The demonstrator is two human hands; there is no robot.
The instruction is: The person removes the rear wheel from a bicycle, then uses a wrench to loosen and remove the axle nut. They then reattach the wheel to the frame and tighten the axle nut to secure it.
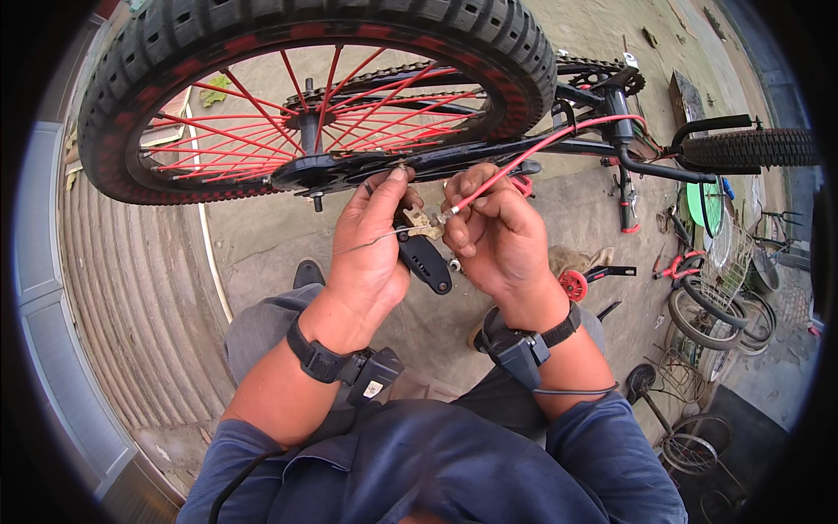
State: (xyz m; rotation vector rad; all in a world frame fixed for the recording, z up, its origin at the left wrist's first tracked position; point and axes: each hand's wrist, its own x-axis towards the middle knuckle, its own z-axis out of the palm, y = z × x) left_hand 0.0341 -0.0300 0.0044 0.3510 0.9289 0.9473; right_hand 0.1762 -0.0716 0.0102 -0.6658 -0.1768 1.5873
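Note:
A bicycle wheel (336,37) with red spokes and a black tyre hangs in its frame at the top. Below its hub, my left hand (368,227) is closed about a brake part, made up of a black arm (426,264) and a brass-coloured bracket (421,224); its thumb reaches the frame's underside and some fingers are hidden. My right hand (502,223) pinches the end of a red brake cable (559,135) beside the bracket. Thin bare inner wire (375,241) runs from there leftward across my left palm. The cable's other end curves up toward the frame.
The frame (621,131) extends right to a second wheel (751,150). Bicycle parts, loose tyres (707,313) and a wire basket (731,262) lie on the right. A red small wheel (573,286) is beyond my right wrist. Ribbed sheeting (140,306) covers the left side.

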